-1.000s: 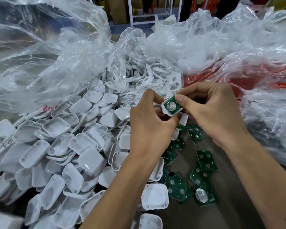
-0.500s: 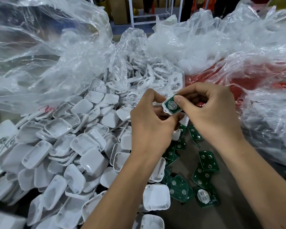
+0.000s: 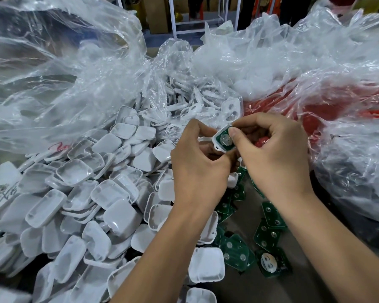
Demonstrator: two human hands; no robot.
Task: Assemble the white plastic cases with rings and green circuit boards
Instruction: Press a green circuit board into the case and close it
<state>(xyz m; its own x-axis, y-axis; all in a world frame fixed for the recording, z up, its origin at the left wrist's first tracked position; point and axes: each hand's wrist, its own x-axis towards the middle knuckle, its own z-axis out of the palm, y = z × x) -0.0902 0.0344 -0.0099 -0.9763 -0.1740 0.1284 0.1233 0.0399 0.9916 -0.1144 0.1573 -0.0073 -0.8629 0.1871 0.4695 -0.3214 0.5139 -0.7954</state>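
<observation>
Cluttered bench (image 3: 239,289), crinkled clear plastic bags (image 3: 64,84) heaped across the back, red material showing through on the right. Big heap of white plastic cases (image 3: 101,193) spilling over the left side, loose green circuit boards (image 3: 269,228) scattered on the dark surface lower right. Both hands raised mid-frame, meeting over one white case (image 3: 217,145) with a green board (image 3: 224,139) seated inside, open face up. Left hand (image 3: 199,169) curled around the case from the left and below; right hand (image 3: 274,154) pinching its right edge, thumb pressed on the board.
</observation>
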